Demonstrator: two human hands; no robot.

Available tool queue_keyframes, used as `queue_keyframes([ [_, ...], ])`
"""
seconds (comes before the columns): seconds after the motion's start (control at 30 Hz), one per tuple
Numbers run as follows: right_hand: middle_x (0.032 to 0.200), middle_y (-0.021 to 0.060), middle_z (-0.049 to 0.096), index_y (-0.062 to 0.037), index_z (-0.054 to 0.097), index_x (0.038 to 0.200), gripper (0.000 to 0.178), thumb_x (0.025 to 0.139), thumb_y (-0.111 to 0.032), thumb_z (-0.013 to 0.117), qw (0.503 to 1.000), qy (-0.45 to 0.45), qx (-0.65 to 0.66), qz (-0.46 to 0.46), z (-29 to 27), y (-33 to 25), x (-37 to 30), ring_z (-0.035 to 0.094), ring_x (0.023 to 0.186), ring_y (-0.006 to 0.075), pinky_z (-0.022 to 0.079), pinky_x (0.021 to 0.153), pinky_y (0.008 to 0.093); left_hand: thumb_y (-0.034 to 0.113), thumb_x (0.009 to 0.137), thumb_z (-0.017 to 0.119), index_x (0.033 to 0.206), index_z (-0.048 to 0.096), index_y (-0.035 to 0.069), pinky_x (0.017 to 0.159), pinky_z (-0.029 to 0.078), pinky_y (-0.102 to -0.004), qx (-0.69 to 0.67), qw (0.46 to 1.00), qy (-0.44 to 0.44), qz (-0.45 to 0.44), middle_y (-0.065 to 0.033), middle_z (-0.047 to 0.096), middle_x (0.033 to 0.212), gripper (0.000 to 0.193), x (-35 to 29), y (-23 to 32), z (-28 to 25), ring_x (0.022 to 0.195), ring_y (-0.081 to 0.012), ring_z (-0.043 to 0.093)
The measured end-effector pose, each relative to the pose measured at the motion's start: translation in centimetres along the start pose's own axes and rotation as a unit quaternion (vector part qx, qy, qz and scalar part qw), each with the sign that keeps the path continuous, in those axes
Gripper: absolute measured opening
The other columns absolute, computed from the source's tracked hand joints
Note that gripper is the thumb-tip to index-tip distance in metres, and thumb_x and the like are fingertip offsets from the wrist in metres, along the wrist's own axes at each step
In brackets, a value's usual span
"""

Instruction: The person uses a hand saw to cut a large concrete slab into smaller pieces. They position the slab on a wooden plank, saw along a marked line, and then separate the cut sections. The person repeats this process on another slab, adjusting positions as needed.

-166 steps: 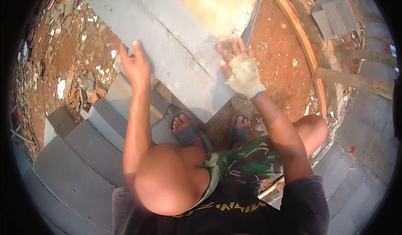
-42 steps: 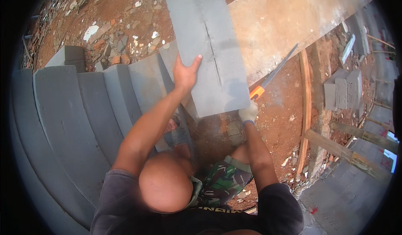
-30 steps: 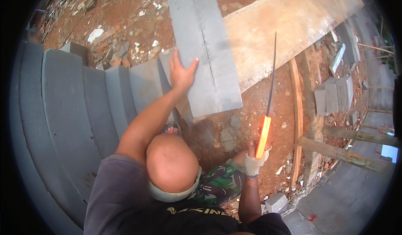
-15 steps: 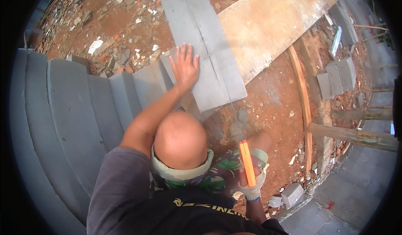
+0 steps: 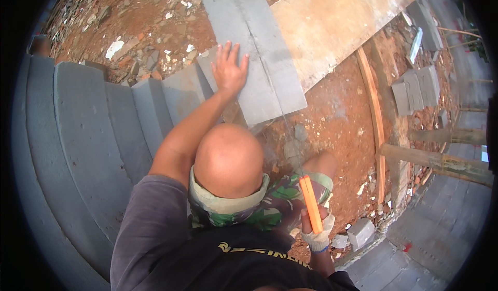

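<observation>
A long grey lightweight concrete block [image 5: 264, 63] lies in front of me, with a dark cut line running along its length. Flat on its left part rests my left hand [image 5: 230, 72], bare, fingers spread. My right hand [image 5: 317, 224], in a pale glove, is closed round the orange handle of a saw [image 5: 311, 204]. From the handle the thin blade, seen nearly edge-on and faint, reaches forward to the block's near end, in line with the cut. Both my knees are bent between the block and my body.
Several grey blocks [image 5: 85, 120] stand in a row at left. A wide plywood board [image 5: 337, 29] slants off behind the block. A wooden batten [image 5: 371, 114], stacked blocks [image 5: 417, 91] and bamboo poles [image 5: 436, 158] are at right. Rubble [image 5: 150, 47] covers the red soil at far left.
My right hand and the saw handle have shifted slightly to the right. The left hand stays on the block. The whole view has tilted a little, and the block appears higher.
</observation>
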State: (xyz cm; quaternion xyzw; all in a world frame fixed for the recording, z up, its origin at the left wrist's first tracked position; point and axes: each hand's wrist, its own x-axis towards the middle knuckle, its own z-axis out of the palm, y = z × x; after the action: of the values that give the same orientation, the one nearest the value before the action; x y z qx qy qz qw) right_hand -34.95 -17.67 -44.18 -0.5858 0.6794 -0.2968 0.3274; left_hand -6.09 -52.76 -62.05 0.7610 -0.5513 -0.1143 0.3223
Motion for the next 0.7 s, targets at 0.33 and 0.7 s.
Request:
queue_keyframes([
  [0.33, 0.071, 0.0092, 0.064, 0.0008, 0.068, 0.095, 0.015, 0.089, -0.011, 0.074, 0.999, -0.031, -0.028, 0.031, -1.3, -2.4, 0.8, 0.062, 0.060, 0.0177, 0.049, 0.056, 0.0329, 0.042, 0.101, 0.054, 0.148, 0.054, 0.021, 0.121, 0.021, -0.0657, 0.004, 1.000, -0.016, -0.001, -0.0043, 0.036, 0.164, 0.051, 0.1, 0.2, 0.2, 0.156, -0.0283, 0.021],
  [0.7, 0.073, 0.0194, 0.065, -0.0025, 0.066, 0.098, 0.016, 0.090, -0.015, 0.072, 0.989, -0.087, -0.104, -0.055, 3.9, -6.8, 12.9, 0.067, 0.067, 0.0409, 0.053, 0.060, 0.0439, 0.040, 0.101, 0.051, 0.151, 0.048, 0.011, 0.121, 0.022, -0.0627, -0.004, 1.000, 0.001, -0.002, -0.0115, 0.032, 0.166, 0.058, -0.3, -0.6, 0.8, 0.157, -0.0356, 0.016],
])
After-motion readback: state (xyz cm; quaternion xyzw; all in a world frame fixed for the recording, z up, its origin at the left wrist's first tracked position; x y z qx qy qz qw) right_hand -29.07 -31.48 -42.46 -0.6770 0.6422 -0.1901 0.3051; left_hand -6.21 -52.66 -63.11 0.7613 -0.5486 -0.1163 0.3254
